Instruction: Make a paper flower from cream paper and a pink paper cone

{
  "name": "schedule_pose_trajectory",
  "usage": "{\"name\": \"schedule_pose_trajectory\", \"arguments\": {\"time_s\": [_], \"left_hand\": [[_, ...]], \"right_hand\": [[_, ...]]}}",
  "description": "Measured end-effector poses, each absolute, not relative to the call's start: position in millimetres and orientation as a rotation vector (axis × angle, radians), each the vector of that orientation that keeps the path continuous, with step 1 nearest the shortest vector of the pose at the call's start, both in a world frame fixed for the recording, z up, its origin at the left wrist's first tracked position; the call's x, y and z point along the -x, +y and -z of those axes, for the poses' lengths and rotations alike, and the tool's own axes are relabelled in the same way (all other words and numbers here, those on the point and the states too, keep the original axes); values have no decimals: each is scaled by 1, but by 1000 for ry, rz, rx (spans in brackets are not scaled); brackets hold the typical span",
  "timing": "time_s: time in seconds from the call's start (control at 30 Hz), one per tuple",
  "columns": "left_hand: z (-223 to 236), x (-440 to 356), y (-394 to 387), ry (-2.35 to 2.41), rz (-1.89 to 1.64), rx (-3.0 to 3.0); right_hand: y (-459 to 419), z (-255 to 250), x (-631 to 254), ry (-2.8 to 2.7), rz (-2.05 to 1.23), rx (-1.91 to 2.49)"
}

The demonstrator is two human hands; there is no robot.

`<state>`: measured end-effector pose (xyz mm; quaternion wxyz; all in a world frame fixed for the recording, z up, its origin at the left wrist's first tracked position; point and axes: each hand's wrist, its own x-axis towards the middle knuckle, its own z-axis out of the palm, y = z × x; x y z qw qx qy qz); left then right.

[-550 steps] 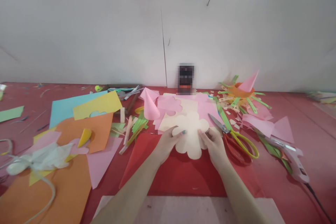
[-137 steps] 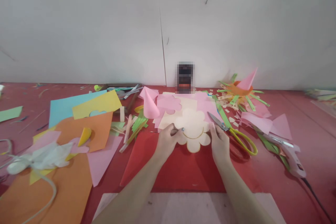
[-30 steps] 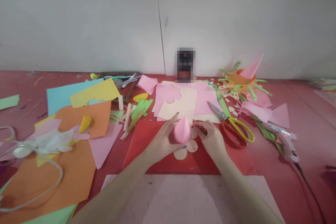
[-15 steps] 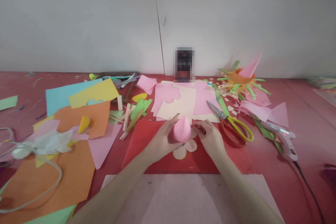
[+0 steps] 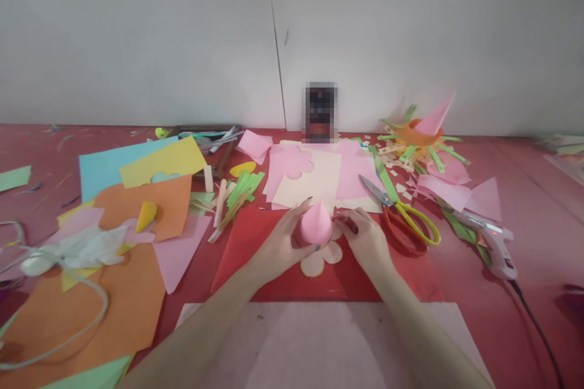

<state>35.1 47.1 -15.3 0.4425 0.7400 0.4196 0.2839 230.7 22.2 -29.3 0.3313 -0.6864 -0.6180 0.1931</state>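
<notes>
A pink paper cone stands point-up on a cream flower-shaped cutout, which lies on a red sheet. My left hand wraps its fingers round the cone's left side. My right hand rests just right of the cone, fingers curled and pressed onto the flower's edge. Most of the flower is hidden under the cone and my hands.
Yellow-handled scissors lie right of my right hand, a glue gun with its cord further right. Coloured paper sheets, green strips and a white cord cover the left. A white partition stands behind. A pink sheet lies near me.
Earlier both hands pressed on the bare cream flower; the pink cone has since come from the back of the table onto it. Over the last second the hands barely moved.
</notes>
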Motion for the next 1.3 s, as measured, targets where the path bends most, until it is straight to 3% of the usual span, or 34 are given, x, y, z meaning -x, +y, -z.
{"name": "schedule_pose_trajectory", "arguments": {"time_s": [1.3], "left_hand": [[15, -32, 47, 1010, -673, -1814]], "right_hand": [[22, 28, -231, -1617, -497, 1768]]}}
